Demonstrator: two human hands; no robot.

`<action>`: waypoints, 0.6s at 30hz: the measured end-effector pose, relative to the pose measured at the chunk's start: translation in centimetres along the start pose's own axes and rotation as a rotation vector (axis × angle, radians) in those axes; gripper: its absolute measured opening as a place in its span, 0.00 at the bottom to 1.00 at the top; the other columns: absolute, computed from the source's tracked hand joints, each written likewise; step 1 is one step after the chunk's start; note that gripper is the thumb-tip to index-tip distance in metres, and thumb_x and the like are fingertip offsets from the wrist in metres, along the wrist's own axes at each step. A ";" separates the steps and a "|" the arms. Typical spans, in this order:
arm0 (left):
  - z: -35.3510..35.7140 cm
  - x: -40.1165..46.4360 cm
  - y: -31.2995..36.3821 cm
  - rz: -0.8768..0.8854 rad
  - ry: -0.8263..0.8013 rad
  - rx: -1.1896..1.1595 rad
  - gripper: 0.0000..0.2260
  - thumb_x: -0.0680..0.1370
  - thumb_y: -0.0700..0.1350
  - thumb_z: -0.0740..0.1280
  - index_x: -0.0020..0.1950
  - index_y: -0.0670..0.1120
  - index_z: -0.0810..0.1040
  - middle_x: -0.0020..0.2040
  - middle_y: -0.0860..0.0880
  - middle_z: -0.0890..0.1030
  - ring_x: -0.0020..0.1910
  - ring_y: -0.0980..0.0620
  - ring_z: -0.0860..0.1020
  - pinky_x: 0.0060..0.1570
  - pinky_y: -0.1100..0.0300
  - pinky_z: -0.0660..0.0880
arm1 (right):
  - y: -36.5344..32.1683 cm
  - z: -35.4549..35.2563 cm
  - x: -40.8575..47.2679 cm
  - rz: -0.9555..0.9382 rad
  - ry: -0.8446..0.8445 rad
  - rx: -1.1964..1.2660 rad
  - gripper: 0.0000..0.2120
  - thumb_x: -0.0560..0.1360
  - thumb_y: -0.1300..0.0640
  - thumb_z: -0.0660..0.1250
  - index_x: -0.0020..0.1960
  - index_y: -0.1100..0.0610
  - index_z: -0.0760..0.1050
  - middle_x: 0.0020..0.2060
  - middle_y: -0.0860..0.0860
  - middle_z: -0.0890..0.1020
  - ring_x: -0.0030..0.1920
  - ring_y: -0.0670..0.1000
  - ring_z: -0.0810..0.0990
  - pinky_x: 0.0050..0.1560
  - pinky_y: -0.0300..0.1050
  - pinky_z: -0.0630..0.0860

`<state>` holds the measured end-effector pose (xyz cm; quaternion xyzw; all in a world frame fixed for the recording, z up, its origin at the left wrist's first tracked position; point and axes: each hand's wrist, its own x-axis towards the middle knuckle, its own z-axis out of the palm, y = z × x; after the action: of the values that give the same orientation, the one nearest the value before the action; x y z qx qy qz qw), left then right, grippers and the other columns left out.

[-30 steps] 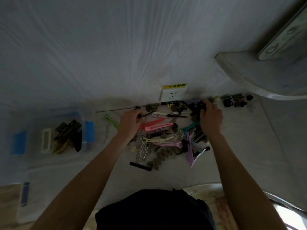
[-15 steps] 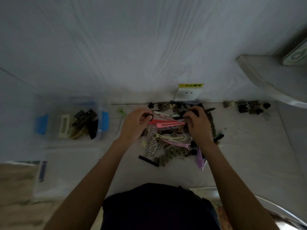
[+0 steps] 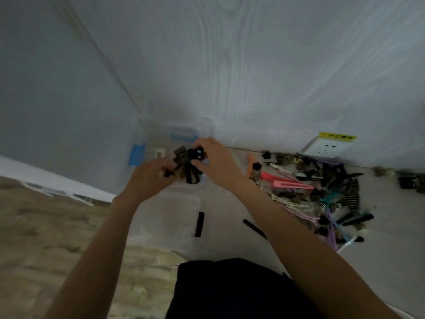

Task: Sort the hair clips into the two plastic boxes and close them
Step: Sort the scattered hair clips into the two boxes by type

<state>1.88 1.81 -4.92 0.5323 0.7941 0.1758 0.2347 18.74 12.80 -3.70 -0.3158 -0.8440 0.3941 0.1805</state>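
while both hands (image 3: 149, 176) pinch clips (image 3: 195, 154), box (image 3: 161, 143) beneath

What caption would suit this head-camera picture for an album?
Both hands, left hand and right hand, bring dark hair clips over the clear plastic box; the unsorted pile waits alongside.

1. Clear plastic box (image 3: 150, 143), 10 o'clock of centre: walls blurred and faint; near rim hidden behind both hands.
2. Clips in the box (image 3: 184, 157): dark, smeared mass; count and types cannot be told.
3. Left hand (image 3: 149, 176): fingertips hidden among the clips; grip unclear.
4. Right hand (image 3: 216, 160): fingers curl on a small black clip (image 3: 198, 154), its shape too blurred to read.
5. Loose clip pile (image 3: 322, 192), 3 o'clock: far pieces cut by the right edge.
6. Socket label (image 3: 337, 136): print illegible.
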 end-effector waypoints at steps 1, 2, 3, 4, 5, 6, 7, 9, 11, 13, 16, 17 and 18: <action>0.1 -0.2 -0.3 -0.001 -0.035 0.009 0.14 0.73 0.41 0.71 0.58 0.43 0.78 0.57 0.42 0.81 0.54 0.42 0.79 0.52 0.53 0.74 | -0.3 0.5 0.7 -0.010 -0.034 -0.050 0.14 0.73 0.59 0.67 0.59 0.59 0.73 0.56 0.57 0.75 0.51 0.57 0.77 0.50 0.49 0.74; 0.2 -0.4 -0.5 0.003 -0.019 0.010 0.15 0.74 0.44 0.70 0.60 0.44 0.78 0.57 0.42 0.80 0.55 0.42 0.78 0.53 0.51 0.74 | -0.4 1.1 1.1 -0.007 -0.076 -0.104 0.15 0.74 0.59 0.67 0.60 0.59 0.73 0.58 0.58 0.74 0.52 0.57 0.76 0.51 0.49 0.75; 0.2 -0.5 -0.5 0.008 0.042 0.009 0.15 0.74 0.46 0.68 0.60 0.44 0.77 0.57 0.43 0.80 0.55 0.42 0.78 0.53 0.51 0.74 | -0.6 1.3 1.3 -0.001 -0.120 -0.153 0.15 0.75 0.59 0.66 0.61 0.58 0.73 0.59 0.57 0.73 0.53 0.57 0.76 0.51 0.49 0.75; 0.2 -0.6 0.0 0.002 0.126 0.010 0.15 0.75 0.48 0.67 0.60 0.45 0.77 0.56 0.44 0.81 0.55 0.43 0.78 0.53 0.52 0.73 | -0.5 1.3 1.1 0.003 -0.145 -0.177 0.16 0.75 0.58 0.65 0.62 0.58 0.73 0.59 0.57 0.73 0.53 0.57 0.76 0.52 0.49 0.74; 0.2 -0.5 0.4 0.000 0.211 0.004 0.14 0.75 0.49 0.66 0.59 0.46 0.77 0.55 0.45 0.81 0.54 0.44 0.78 0.52 0.54 0.72 | -0.5 1.1 0.7 0.003 -0.126 -0.171 0.15 0.76 0.58 0.64 0.62 0.58 0.73 0.58 0.56 0.75 0.53 0.56 0.77 0.52 0.49 0.74; 0.4 -0.3 1.2 0.010 0.283 -0.009 0.14 0.75 0.49 0.64 0.58 0.47 0.77 0.54 0.46 0.81 0.53 0.45 0.78 0.51 0.56 0.72 | -0.3 0.6 0.0 0.006 -0.075 -0.150 0.14 0.76 0.58 0.64 0.61 0.57 0.74 0.57 0.56 0.76 0.52 0.56 0.77 0.52 0.48 0.74; 0.7 -0.1 2.2 0.039 0.340 -0.035 0.13 0.75 0.49 0.63 0.58 0.46 0.77 0.52 0.47 0.82 0.51 0.46 0.79 0.50 0.58 0.71 | 0.1 -0.1 -1.2 0.015 -0.007 -0.136 0.13 0.75 0.59 0.64 0.60 0.57 0.75 0.55 0.56 0.78 0.50 0.55 0.78 0.52 0.45 0.73; 1.7 0.1 5.0 0.139 0.417 -0.123 0.13 0.76 0.48 0.62 0.57 0.45 0.77 0.50 0.52 0.81 0.48 0.52 0.79 0.48 0.65 0.70 | 1.6 -2.2 -4.3 0.069 0.110 -0.162 0.11 0.75 0.59 0.64 0.57 0.57 0.77 0.52 0.55 0.80 0.47 0.55 0.79 0.48 0.41 0.70; 3.6 0.1 8.3 0.289 0.449 -0.240 0.12 0.76 0.45 0.62 0.57 0.45 0.77 0.48 0.55 0.79 0.45 0.58 0.77 0.47 0.69 0.70 | 3.8 -4.5 -8.3 0.192 0.177 -0.202 0.10 0.76 0.58 0.63 0.56 0.55 0.77 0.50 0.55 0.81 0.45 0.55 0.80 0.46 0.45 0.75; 6.1 0.3 11.3 0.459 0.399 -0.317 0.10 0.76 0.42 0.62 0.57 0.45 0.77 0.47 0.53 0.80 0.42 0.58 0.76 0.44 0.68 0.72 | 6.3 -6.6 -12.5 0.367 0.245 -0.213 0.10 0.77 0.56 0.63 0.56 0.54 0.78 0.49 0.53 0.83 0.46 0.53 0.81 0.46 0.46 0.77; 10.3 0.7 15.9 0.634 0.157 -0.325 0.10 0.76 0.42 0.63 0.57 0.46 0.77 0.47 0.50 0.81 0.41 0.59 0.77 0.40 0.68 0.74 | 10.1 -10.0 -18.7 0.642 0.391 -0.257 0.09 0.76 0.58 0.63 0.55 0.56 0.79 0.51 0.55 0.83 0.50 0.56 0.80 0.49 0.46 0.74; 11.8 1.0 17.3 0.664 0.068 -0.311 0.11 0.76 0.43 0.63 0.58 0.46 0.77 0.48 0.50 0.82 0.42 0.59 0.77 0.42 0.69 0.74 | 11.3 -11.2 -20.5 0.720 0.449 -0.282 0.10 0.75 0.60 0.64 0.55 0.57 0.79 0.52 0.57 0.82 0.51 0.58 0.80 0.50 0.47 0.73; 13.3 1.4 18.9 0.683 -0.027 -0.294 0.12 0.77 0.43 0.64 0.59 0.47 0.76 0.50 0.50 0.81 0.45 0.59 0.77 0.45 0.69 0.73 | 12.6 -12.4 -22.3 0.788 0.500 -0.311 0.11 0.74 0.62 0.65 0.56 0.59 0.78 0.54 0.59 0.81 0.52 0.60 0.79 0.50 0.48 0.73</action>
<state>23.31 10.51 -6.21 0.7295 0.5340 0.3490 0.2468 46.98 10.74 -7.05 -0.7192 -0.6399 0.2138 0.1657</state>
